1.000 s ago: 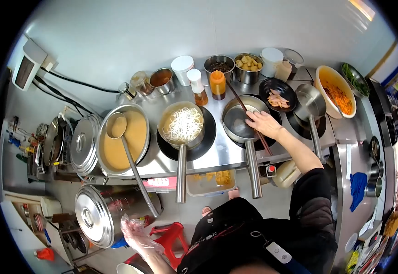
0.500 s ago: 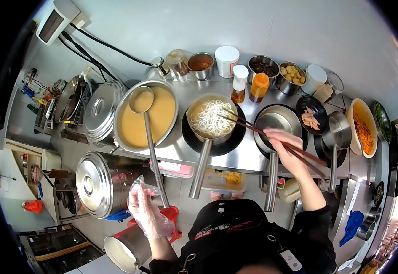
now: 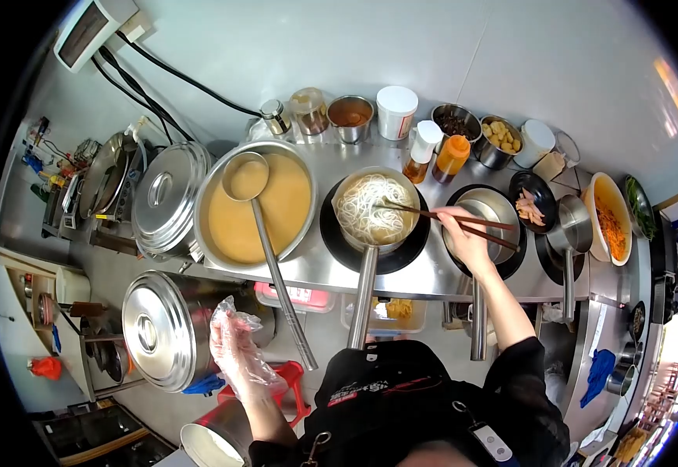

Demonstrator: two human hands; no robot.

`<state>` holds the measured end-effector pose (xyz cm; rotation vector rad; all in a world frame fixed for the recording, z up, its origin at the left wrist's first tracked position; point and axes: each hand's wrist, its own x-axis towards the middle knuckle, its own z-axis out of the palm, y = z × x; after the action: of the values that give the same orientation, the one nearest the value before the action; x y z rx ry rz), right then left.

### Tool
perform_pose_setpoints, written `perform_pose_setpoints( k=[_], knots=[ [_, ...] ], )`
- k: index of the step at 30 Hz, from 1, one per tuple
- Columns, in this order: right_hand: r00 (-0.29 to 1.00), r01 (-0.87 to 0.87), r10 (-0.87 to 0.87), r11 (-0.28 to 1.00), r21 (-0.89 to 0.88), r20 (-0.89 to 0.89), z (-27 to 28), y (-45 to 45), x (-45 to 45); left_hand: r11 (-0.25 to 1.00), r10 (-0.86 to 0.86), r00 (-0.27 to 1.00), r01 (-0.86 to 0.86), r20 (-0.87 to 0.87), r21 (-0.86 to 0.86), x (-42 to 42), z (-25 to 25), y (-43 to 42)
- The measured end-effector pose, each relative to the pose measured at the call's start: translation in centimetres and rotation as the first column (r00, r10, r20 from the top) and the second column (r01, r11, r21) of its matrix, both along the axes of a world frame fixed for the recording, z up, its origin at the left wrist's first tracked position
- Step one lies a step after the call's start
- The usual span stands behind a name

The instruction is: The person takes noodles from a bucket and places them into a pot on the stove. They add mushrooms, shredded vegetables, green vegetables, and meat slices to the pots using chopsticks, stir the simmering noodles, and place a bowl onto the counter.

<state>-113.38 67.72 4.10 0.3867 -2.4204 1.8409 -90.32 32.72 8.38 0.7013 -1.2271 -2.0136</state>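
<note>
One right hand (image 3: 463, 240) extended, chopsticks (image 3: 415, 210) over noodles (image 3: 367, 207), left hand (image 3: 237, 349) perhaps curled

A white box (image 3: 89, 33) trailing black cables (image 3: 191, 85) hangs on the wall (image 3: 315, 43), a red stool (image 3: 290, 377) on the floor (image 3: 325, 332)

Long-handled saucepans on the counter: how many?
3: the noodle pan, leftmost; the middle pan, partly behind the right hand; and the rightmost pan, beside the black bowl.
</note>
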Motion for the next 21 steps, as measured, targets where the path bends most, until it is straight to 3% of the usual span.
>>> perform_pose_setpoints(
  k=[3, 7, 8, 10, 14, 18, 21],
  knots=[
    [0.995, -0.084, 0.090, 0.987, 0.134, -0.041, 2.3, 0.5, 1.9, 0.999, -0.021, 0.999, 0.020, 0.028, 0.041, -0.8, 0.1, -0.4],
    [0.997, 0.071, -0.071, 0.997, 0.022, 0.007, 4.6, 1.5, 3.2, 0.982, -0.054, 0.998, 0.055, -0.009, 0.179, -1.4, -1.6, -2.2],
    [0.996, 0.083, -0.083, 0.996, -0.025, -0.039, 4.5, 2.0, 3.5, 0.983, -0.064, 0.998, 0.068, -0.027, 0.173, -1.7, -2.1, -2.4],
    [0.999, 0.016, -0.014, 0.998, 0.054, -0.041, 4.6, 3.9, 4.3, 0.984, -0.089, 0.995, 0.095, -0.041, 0.153, -2.4, -2.1, -2.4],
    [0.971, 0.222, -0.171, 0.899, -0.379, 0.165, 5.8, 9.1, 6.1, 0.992, -0.060, 0.995, 0.069, -0.083, 0.109, -3.5, -1.4, -1.2],
    [0.937, 0.331, -0.328, 0.714, -0.617, 0.124, 6.5, 17.3, 6.5, 0.992, -0.062, 0.993, 0.072, -0.098, 0.101, -3.4, -0.9, 0.1],
    [0.871, 0.373, -0.489, 0.606, -0.703, 0.041, 6.5, 22.2, 4.0, 0.991, -0.070, 0.994, 0.079, -0.083, 0.107, -3.6, -0.3, 2.2]
  ],
)
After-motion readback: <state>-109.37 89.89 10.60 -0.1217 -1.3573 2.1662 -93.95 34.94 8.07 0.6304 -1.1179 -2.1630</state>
